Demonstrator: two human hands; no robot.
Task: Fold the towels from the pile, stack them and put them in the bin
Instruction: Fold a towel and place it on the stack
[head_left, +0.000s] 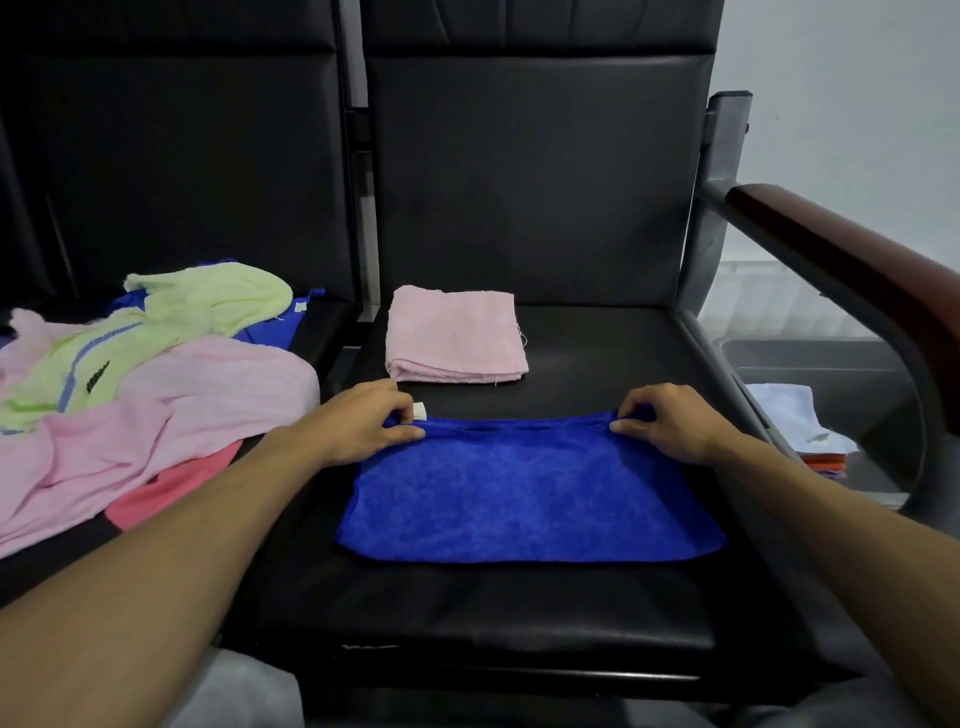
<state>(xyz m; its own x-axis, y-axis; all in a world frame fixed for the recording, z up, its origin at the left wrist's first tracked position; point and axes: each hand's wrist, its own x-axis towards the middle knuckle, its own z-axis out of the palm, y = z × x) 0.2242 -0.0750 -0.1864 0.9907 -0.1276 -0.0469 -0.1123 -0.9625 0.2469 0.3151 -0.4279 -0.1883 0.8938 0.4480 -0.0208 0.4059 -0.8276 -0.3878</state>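
A blue towel lies folded in half on the black seat. My left hand pinches its far left corner, beside a small white tag. My right hand pinches the far right corner. Behind the blue towel rests a folded pink towel. The pile of unfolded towels, pink, pale green, blue and coral, covers the seat on the left. A grey bin stands on the floor at the right, with a folded pale towel on top of orange ones inside.
A brown armrest on a grey metal frame runs between the seat and the bin. The black seat backs rise behind. The front strip of the seat cushion is bare.
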